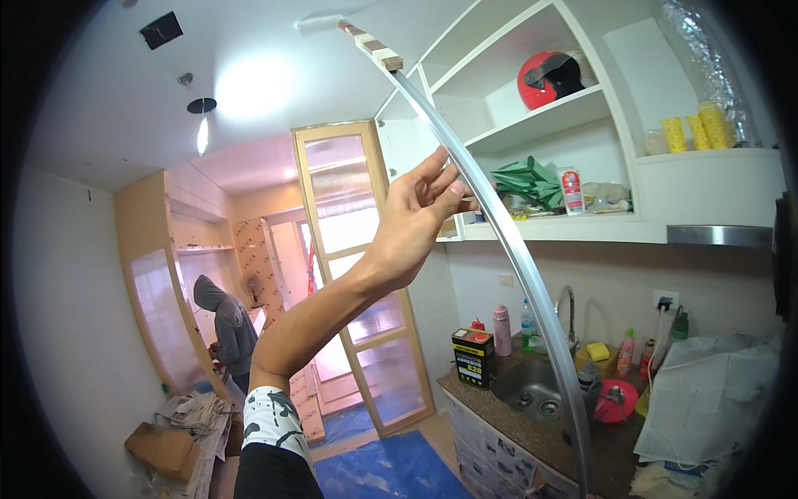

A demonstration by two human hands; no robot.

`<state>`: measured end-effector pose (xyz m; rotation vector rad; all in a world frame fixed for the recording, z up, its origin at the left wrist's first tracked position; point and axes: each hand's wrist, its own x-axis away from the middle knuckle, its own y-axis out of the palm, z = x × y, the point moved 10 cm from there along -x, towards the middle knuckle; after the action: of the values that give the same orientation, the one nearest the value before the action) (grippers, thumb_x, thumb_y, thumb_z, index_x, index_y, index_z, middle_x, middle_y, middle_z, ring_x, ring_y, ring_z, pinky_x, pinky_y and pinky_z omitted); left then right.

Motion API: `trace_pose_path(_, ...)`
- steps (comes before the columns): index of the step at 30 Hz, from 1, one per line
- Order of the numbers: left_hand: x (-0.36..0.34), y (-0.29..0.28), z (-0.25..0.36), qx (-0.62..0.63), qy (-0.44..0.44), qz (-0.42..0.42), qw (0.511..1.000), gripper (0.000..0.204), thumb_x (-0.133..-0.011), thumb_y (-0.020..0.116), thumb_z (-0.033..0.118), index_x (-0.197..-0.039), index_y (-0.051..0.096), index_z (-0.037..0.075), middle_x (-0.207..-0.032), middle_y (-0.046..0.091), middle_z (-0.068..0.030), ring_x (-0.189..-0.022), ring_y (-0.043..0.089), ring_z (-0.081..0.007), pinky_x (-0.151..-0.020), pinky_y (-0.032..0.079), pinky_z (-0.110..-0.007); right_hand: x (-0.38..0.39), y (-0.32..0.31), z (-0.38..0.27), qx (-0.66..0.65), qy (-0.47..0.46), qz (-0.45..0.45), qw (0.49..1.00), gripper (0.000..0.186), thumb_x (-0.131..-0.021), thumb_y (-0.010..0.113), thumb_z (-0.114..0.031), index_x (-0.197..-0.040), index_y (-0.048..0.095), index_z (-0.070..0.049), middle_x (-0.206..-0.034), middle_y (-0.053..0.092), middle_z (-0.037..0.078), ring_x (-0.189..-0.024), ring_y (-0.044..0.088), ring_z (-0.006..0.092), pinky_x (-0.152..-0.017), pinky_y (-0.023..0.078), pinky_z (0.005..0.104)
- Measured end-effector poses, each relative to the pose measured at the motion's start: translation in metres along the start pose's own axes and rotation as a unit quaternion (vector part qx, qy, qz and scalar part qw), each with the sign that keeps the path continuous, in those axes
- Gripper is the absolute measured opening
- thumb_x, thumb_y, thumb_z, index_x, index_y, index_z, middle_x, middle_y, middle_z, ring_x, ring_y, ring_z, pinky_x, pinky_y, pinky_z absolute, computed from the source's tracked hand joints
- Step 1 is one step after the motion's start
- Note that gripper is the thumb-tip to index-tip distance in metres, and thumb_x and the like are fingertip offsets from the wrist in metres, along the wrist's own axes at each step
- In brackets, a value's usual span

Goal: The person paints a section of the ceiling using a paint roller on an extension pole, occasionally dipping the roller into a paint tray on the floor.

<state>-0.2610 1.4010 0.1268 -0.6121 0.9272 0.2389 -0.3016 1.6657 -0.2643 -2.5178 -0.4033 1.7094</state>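
My left hand is raised in front of me, fingers loosely bent and apart. Its fingertips are at the left edge of a long silver metal bar, not wrapped round it; whether they touch it, I cannot tell. The bar slants from the lower right up toward the ceiling and looks curved in this view. On its upper end sits a brown-and-white striped piece, seemingly wood, with a pale, blurred cylinder beyond it against the ceiling. My right hand is out of view.
Open white shelves with a red helmet are at upper right. Below are a sink, a black-and-yellow can and bottles. A framed door panel stands centrally. A person in a grey hoodie works at left. Blue sheeting covers floor.
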Motion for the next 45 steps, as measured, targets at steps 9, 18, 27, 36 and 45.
trace_pose_path(9, 0.023, 0.136, 0.111, 0.046, 0.022, 0.004, 0.999, 0.057, -0.093, 0.052, 0.006, -0.141, 0.024, -0.007, -0.129, 0.049, -0.0198, -0.113, 0.057, -0.0311, -0.098, 0.045, -0.039, 0.076, -0.157, -0.029, -0.025, 0.018, 0.035, 0.999, 0.036, -0.095, 0.052, -0.009, -0.130, 0.056, -0.012, -0.055, 0.032, 0.000, -0.043, 0.026, 0.0125, -0.040, 0.021, 0.0291)
trace_pose_path(18, 0.034, 0.155, 0.097, 0.244, -0.085, 0.043, 0.965, 0.058, -0.094, 0.048, 0.039, -0.134, 0.033, 0.000, -0.128, 0.048, -0.0239, -0.113, 0.053, -0.0348, -0.091, 0.047, -0.041, 0.265, -0.212, -0.011, -0.026, 0.068, -0.075, 0.995, 0.039, -0.091, 0.050, -0.001, -0.129, 0.049, -0.008, -0.065, 0.053, 0.012, -0.041, 0.035, 0.0170, -0.037, 0.030, 0.0300)
trace_pose_path(27, 0.194, 0.076, -0.059, 0.290, -0.251, 0.266, 0.884, 0.031, -0.096, 0.050, 0.028, -0.110, 0.050, 0.000, -0.081, 0.050, -0.0016, -0.073, 0.051, -0.0135, -0.068, 0.046, -0.028, 0.310, -0.208, -0.028, 0.190, 0.069, -0.187, 0.961, 0.054, -0.077, 0.067, -0.016, -0.127, 0.052, -0.001, -0.060, 0.054, 0.011, -0.052, 0.055, 0.0182, -0.051, 0.043, 0.0309)
trace_pose_path(36, 0.544, 0.023, -0.267, 0.249, -0.454, 0.487, 0.703, 0.021, -0.096, 0.047, 0.019, -0.077, 0.043, 0.011, -0.052, 0.024, 0.0073, -0.041, 0.024, -0.0051, -0.037, 0.026, -0.019, 0.323, -0.156, 0.024, 0.276, 0.391, -0.380, 0.791, 0.025, -0.079, 0.062, -0.024, -0.095, 0.057, -0.005, -0.073, 0.062, 0.017, -0.062, 0.062, 0.0345, -0.056, 0.047, 0.0480)
trace_pose_path(45, 0.848, 0.015, -0.385, 0.090, -0.701, 0.483, 0.516, 0.006, -0.090, 0.043, 0.015, -0.091, 0.043, 0.010, -0.070, 0.050, -0.0035, -0.053, 0.049, -0.0154, -0.045, 0.044, -0.026, 0.271, -0.071, 0.011, 0.359, 0.376, -0.412, 0.748, 0.025, -0.071, 0.066, -0.019, -0.091, 0.060, -0.007, -0.062, 0.062, 0.010, -0.059, 0.064, 0.0288, -0.057, 0.049, 0.0421)
